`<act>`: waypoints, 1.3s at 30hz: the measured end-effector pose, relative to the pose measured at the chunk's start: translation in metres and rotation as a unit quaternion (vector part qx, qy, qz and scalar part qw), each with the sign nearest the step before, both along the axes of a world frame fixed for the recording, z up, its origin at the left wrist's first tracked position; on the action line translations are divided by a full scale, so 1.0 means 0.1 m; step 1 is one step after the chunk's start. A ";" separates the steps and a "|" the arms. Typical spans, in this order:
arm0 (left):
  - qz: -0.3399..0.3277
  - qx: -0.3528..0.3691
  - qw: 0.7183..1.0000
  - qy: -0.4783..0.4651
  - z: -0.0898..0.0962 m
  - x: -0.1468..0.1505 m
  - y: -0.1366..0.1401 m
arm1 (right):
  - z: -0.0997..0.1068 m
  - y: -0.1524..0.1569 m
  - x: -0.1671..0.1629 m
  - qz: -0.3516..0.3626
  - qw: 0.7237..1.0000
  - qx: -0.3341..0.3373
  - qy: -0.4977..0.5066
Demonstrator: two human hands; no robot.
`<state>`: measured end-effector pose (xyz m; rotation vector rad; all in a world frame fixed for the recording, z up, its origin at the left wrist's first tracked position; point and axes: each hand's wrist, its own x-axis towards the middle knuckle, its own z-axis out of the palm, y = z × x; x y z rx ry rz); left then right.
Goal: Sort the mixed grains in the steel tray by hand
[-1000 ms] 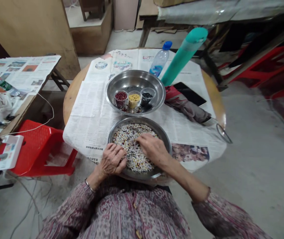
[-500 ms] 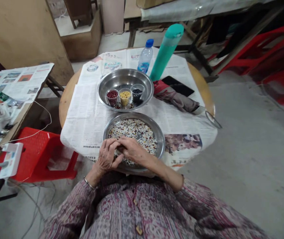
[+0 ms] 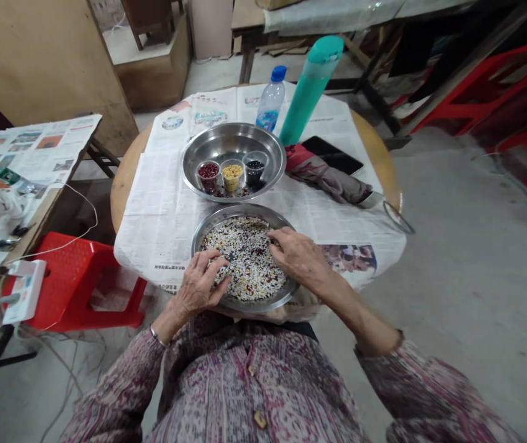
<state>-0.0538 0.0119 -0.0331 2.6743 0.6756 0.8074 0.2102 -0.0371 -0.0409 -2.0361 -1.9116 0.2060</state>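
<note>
A round metal pan [image 3: 291, 294] in front of me holds a layer of mixed white, red, yellow and dark grains [image 3: 249, 264]. Over its left rim lies my left hand [image 3: 199, 282], its fingers apart and the tips at the grains. On the opposite side, my right hand [image 3: 299, 257] reaches over the right rim with bent, parted fingers; I see nothing held in either hand. Behind the pan, a metal basin [image 3: 189, 144] contains a cup of red beans [image 3: 209, 176], a cup of yellow beans [image 3: 233, 176] and a cup of black beans [image 3: 255, 169].
Newspaper [image 3: 146, 215] covers the round table. At the back stand a plastic bottle [image 3: 271, 101] and a tilted green bottle [image 3: 312, 89]. A folded umbrella [image 3: 332, 175] and a dark phone [image 3: 332, 155] lie on the right. A red stool [image 3: 69, 289] with a power strip [image 3: 24, 292] is at left.
My hands were together over the near part of the pan. The right hand has moved right to the rim, while the left stays at the left side with its fingers lower over the grains.
</note>
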 end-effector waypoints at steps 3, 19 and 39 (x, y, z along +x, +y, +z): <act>0.037 -0.004 0.997 0.063 0.11 0.10 0.09 | -0.05 -0.07 0.00 0.007 1.000 -0.001 -0.011; -0.018 -0.173 0.965 0.196 0.11 0.53 0.32 | 0.18 0.00 -0.38 0.131 0.973 -0.069 0.175; 0.022 -0.067 0.965 0.254 0.20 0.68 0.35 | -0.21 -0.34 -0.43 -0.070 0.985 0.147 0.052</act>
